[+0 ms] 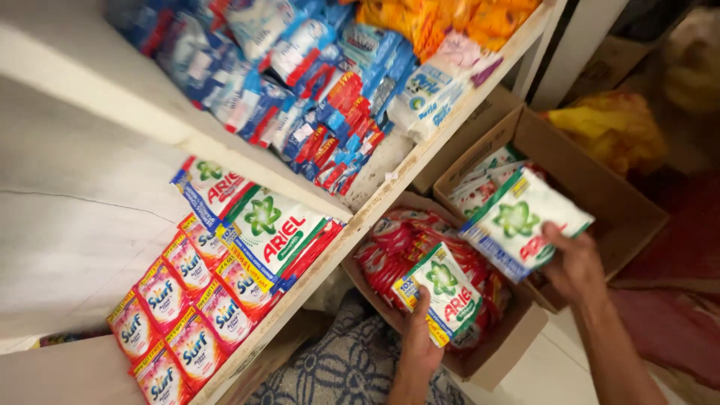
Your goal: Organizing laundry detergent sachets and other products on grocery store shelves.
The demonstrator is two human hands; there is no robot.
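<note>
Along the left side, a pale shelf unit (360, 217) carries rows of pink and green-white detergent sachets (217, 285). Right of it sit two cardboard boxes (600, 187). Over these, the right hand (574, 266) clasps a large green-white packet (521, 221), fingers closed on its lower edge; the left hand (418, 341) pinches a smaller green-white packet (444, 291) above the near box.

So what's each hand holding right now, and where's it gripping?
Left hand grips a small white-and-green sachet by its bottom edge; right hand holds a larger white-and-green pouch by its lower corner.
</note>
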